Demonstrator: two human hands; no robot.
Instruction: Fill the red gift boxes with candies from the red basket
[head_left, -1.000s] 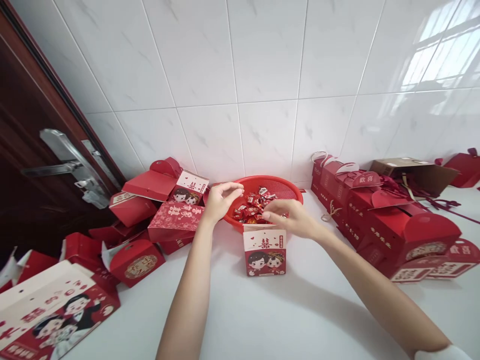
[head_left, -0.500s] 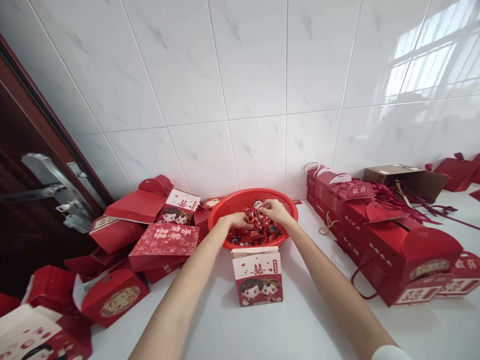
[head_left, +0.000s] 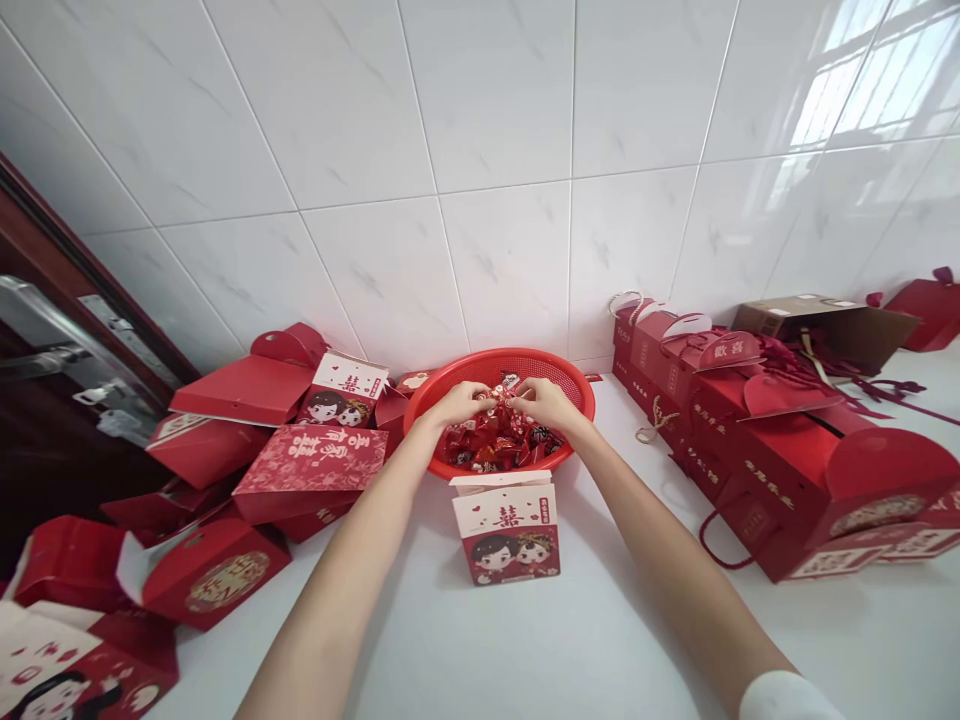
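Note:
A red plastic basket (head_left: 577, 385) with perforated sides stands against the wall, holding several red-wrapped candies (head_left: 501, 445). Over its left part, my left hand (head_left: 459, 404) is closed, fingertips pinching a wrapped candy (head_left: 501, 398) with a red and white pattern. My right hand (head_left: 547, 402) comes in from the other side and its fingers are closed on the same cluster of wrappers. The exact grip is partly hidden by my fingers. In front of the basket a red and white gift box (head_left: 510, 535) stands upright, its top flaps up, untouched.
Red gift boxes (head_left: 315, 465) are heaped on the left, beside a dark door with a metal handle (head_left: 45, 345). Along the right stands a row of red handled boxes (head_left: 750, 450). Behind them a brown carton (head_left: 832, 325) lies with dark red ribbons.
My hands have drawn closer together and lifted slightly above the candies, with the patterned candy between their fingertips. The view has shifted a little; the front box stands as before.

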